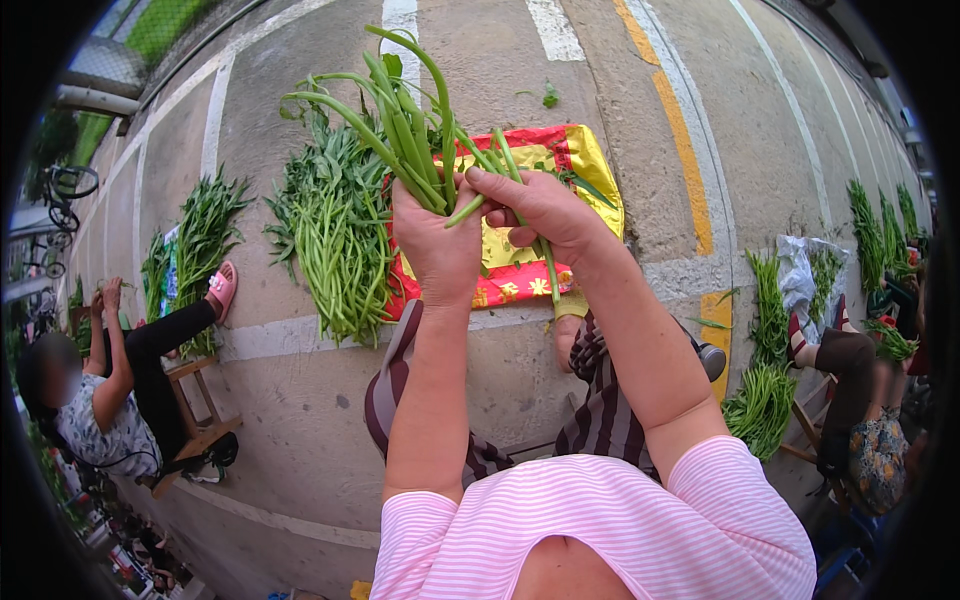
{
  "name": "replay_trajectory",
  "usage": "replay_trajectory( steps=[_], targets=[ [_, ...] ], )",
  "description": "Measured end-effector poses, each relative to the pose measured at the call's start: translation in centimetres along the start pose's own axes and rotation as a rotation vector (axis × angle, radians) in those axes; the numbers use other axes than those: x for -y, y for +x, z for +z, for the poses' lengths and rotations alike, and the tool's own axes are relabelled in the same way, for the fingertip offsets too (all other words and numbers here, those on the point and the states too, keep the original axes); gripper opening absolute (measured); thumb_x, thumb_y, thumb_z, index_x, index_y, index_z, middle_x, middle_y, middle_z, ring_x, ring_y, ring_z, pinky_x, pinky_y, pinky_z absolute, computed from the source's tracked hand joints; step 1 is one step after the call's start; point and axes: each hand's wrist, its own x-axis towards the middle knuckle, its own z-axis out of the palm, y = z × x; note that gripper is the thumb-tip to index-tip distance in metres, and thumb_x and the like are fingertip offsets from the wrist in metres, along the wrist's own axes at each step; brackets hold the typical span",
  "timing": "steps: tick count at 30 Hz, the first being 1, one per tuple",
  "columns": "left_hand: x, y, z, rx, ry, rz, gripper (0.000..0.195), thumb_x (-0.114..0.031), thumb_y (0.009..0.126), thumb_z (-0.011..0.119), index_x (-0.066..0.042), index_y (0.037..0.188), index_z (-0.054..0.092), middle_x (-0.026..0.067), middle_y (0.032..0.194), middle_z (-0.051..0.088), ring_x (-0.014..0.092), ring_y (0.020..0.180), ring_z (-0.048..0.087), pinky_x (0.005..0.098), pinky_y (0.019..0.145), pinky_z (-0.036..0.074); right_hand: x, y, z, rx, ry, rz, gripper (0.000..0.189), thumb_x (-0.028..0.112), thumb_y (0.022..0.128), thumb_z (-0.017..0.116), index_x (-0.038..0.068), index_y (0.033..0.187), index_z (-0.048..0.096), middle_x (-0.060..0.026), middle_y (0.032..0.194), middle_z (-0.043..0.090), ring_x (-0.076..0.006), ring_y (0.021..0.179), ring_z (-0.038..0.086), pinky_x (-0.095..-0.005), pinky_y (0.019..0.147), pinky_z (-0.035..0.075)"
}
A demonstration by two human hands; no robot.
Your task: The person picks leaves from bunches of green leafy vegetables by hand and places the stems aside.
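My left hand (pixel 439 236) is closed around a bunch of long green vegetable stems (pixel 405 135), which fan upward from it. Close beside it, my right hand (pixel 544 214) pinches a few separate stems (pixel 506 157) between thumb and fingers, one hanging down below the hand. The fingertips of the two hands are almost together. Beneath them a red and yellow printed sack (pixel 600 172) lies flat on the pavement, with leaf scraps on it. Left of the sack rests a large heap of leafy green stems (pixel 341 255), leaves towards the top and cut stalks towards me.
On the left a person (pixel 112 382) sits on a wooden stool (pixel 199 424) by another pile of greens (pixel 202 232). At the right sit other people near bundles of stems (pixel 761 405) and a pale plastic sheet (pixel 799 277). Loose leaves (pixel 551 95) lie on the painted pavement.
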Motion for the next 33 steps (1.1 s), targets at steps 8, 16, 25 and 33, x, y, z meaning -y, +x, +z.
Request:
replay_trajectory(
  steps=[8, 16, 25, 33],
  targets=[
    [0.4, 1.1, -1.1, -0.005, -0.409, -0.371, 0.023, 0.002, 0.078, 0.075, -0.003, 0.094, 0.059, 0.0009, 0.078, 0.060, 0.009, 0.059, 0.057, 0.0231, 0.056, 0.050, 1.4, -0.9, -0.9, -0.116, -0.158, -0.120, 0.024, 0.034, 0.088, 0.066, 0.010, 0.093, 0.066, 0.0034, 0.078, 0.061, -0.0049, 0.071, 0.052, -0.0217, 0.052, 0.039],
    [0.5, 1.2, -1.0, 0.020, -0.406, -0.367, 0.023, 0.003, 0.078, 0.074, -0.004, 0.094, 0.059, 0.0011, 0.079, 0.061, 0.009, 0.059, 0.056, 0.0233, 0.056, 0.051, 0.7, -0.3, -1.1, -0.214, -0.248, -0.213, 0.023, 0.031, 0.092, 0.064, 0.008, 0.098, 0.065, 0.0056, 0.074, 0.057, -0.0015, 0.057, 0.045, -0.0176, 0.047, 0.034],
    [0.4, 1.3, -1.2, -0.013, -0.397, -0.377, 0.023, 0.002, 0.078, 0.074, -0.003, 0.094, 0.057, 0.0018, 0.077, 0.059, 0.009, 0.057, 0.055, 0.0242, 0.054, 0.051, 1.0, -0.2, -2.1, -0.273, -0.022, -0.245, 0.025, 0.031, 0.095, 0.059, 0.007, 0.098, 0.064, 0.0020, 0.081, 0.060, -0.0048, 0.068, 0.049, -0.0209, 0.055, 0.041],
    [0.7, 0.6, -0.5, 0.149, -0.385, -0.434, 0.021, -0.006, 0.083, 0.074, -0.003, 0.097, 0.058, 0.0055, 0.081, 0.063, 0.008, 0.057, 0.055, 0.0232, 0.053, 0.051, 1.8, 0.0, -4.2, -0.493, 0.141, -0.445, 0.025, 0.029, 0.097, 0.056, 0.004, 0.101, 0.062, 0.0010, 0.083, 0.062, -0.0055, 0.068, 0.050, -0.0214, 0.055, 0.042]
  ],
)
